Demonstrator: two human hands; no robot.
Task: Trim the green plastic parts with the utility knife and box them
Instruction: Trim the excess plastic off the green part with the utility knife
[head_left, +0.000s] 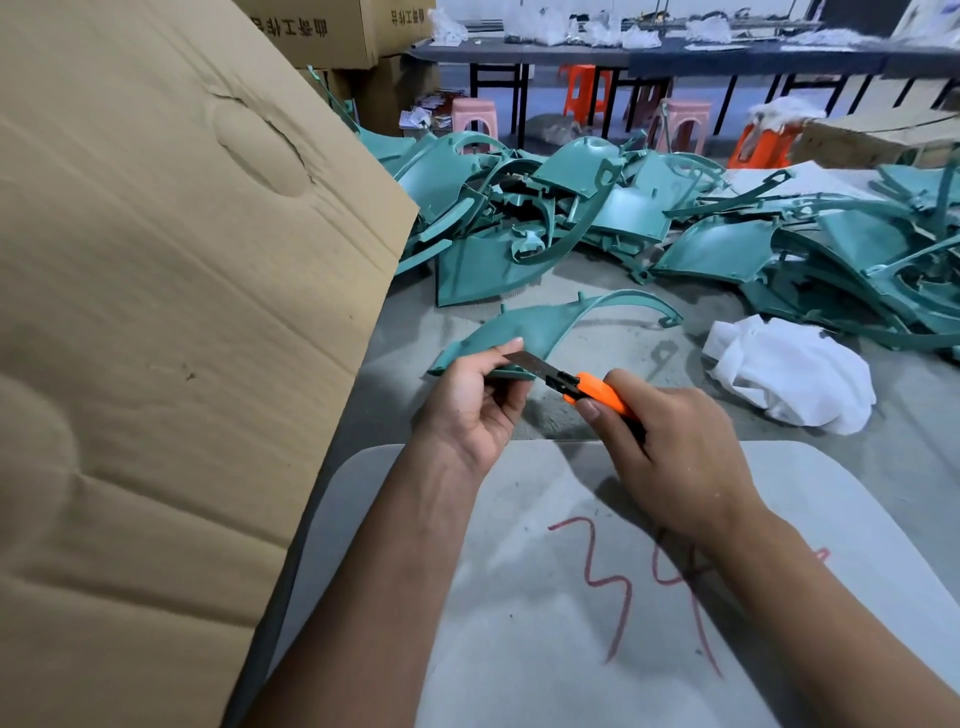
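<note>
The left hand (475, 400) pinched the near edge of a curved green plastic part (540, 325), thumb on top and fingers (511, 387) curled beneath, holding it low over the grey table (597, 301). The right hand (675, 447) was wrapped round the orange utility knife (592, 388), whose bare blade (527, 361) lay on that same edge, its tip just beside the left thumb.

The main danger lay in that closeness. The blade pointed toward the holding hand, so a slip off the hard plastic rim would likely have carried it into the thumb or the curled fingers. The part was gripped at one end only, its long thin arm reaching free toward the pile of green parts (623, 208); pressure from the knife could have twisted it in the pinch and made the cut wander or gouge the face. Too much blade was out, which could have flexed or snapped it. The cardboard box flap (182, 312) stood close on the left, and a white cloth (795, 371) lay to the right.
</note>
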